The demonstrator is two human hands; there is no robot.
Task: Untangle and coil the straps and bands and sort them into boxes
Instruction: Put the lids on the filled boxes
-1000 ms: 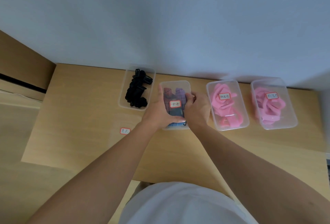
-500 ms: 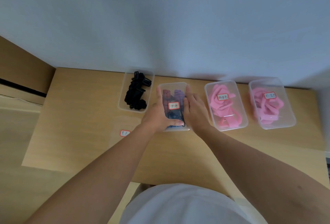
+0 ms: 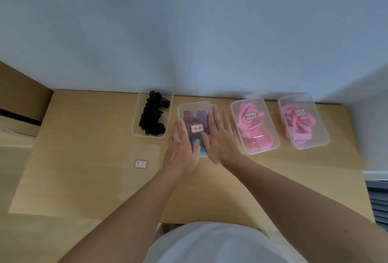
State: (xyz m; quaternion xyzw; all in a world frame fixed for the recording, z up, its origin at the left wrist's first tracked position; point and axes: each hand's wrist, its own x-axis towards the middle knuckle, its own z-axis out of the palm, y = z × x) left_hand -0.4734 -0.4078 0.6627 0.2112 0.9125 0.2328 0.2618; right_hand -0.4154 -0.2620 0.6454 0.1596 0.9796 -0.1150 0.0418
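Four clear plastic boxes stand in a row on the wooden table point(image 3: 84, 128). The lidded middle box point(image 3: 194, 107) holds striped and purple bands under a red-framed label point(image 3: 197, 128). My left hand point(image 3: 182, 149) lies flat on the lid's near left part, and my right hand point(image 3: 220, 137) lies flat on its right side, fingers straight. To the left, an uncovered box point(image 3: 136, 130) holds black straps point(image 3: 153, 116). Two lidded boxes on the right, the nearer one point(image 3: 270, 137) and the far one point(image 3: 319, 128), hold pink bands.
A clear lid with a red-framed label point(image 3: 140, 164) lies flat on the table in front of the black-strap box. A blue-grey wall runs along the table's far edge. A brown cabinet point(image 3: 19, 95) stands at the left.
My right hand has uncurled from the lid and now lies flat on it. My left hand has slid back toward me and flattened. The camera view has shifted slightly.
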